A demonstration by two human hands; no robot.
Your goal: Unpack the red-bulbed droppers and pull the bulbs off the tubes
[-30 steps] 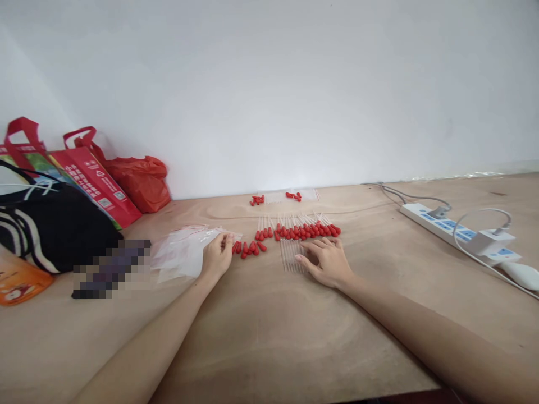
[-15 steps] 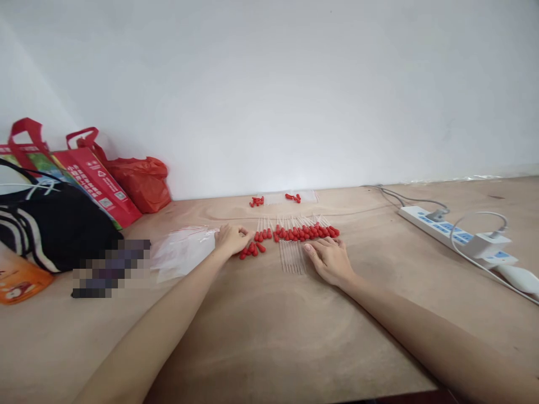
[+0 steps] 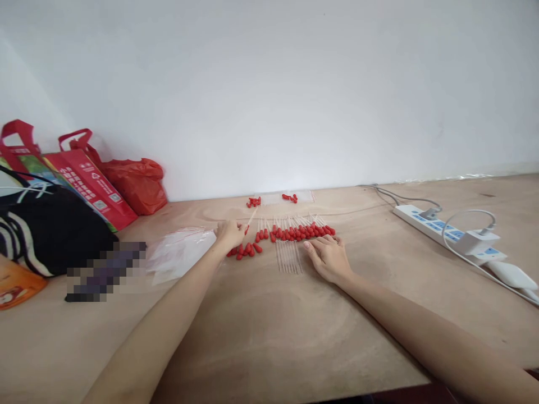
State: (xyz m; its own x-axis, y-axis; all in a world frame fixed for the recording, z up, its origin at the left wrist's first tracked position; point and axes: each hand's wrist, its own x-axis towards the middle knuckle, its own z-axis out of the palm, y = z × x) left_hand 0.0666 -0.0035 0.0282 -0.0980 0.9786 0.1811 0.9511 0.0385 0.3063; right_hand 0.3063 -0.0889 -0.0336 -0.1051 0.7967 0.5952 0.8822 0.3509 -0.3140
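My left hand (image 3: 229, 234) is closed, pinching a dropper (image 3: 252, 217) by its red bulb, with the thin clear tube slanting up and away. Below that hand lies a small heap of loose red rubber bulbs (image 3: 249, 250). A row of droppers with red bulbs (image 3: 301, 232) lies in the middle, tubes pointing toward the wall. My right hand (image 3: 330, 257) rests flat on the table with its fingers stretched out, close to the right part of the row. Beside its thumb lie several bare clear tubes (image 3: 289, 258) side by side.
Clear zip bags (image 3: 181, 252) lie to the left. Farther back are more red bulbs (image 3: 289, 197) and a clear bag (image 3: 269, 198). A white power strip (image 3: 438, 224) with cables stands right. Red bags (image 3: 135, 185) and a black bag (image 3: 63, 230) crowd the left edge.
A dropper now shows in my left hand, its tube raised from the table. My right hand has stayed beside the tubes. The view has shifted slightly.
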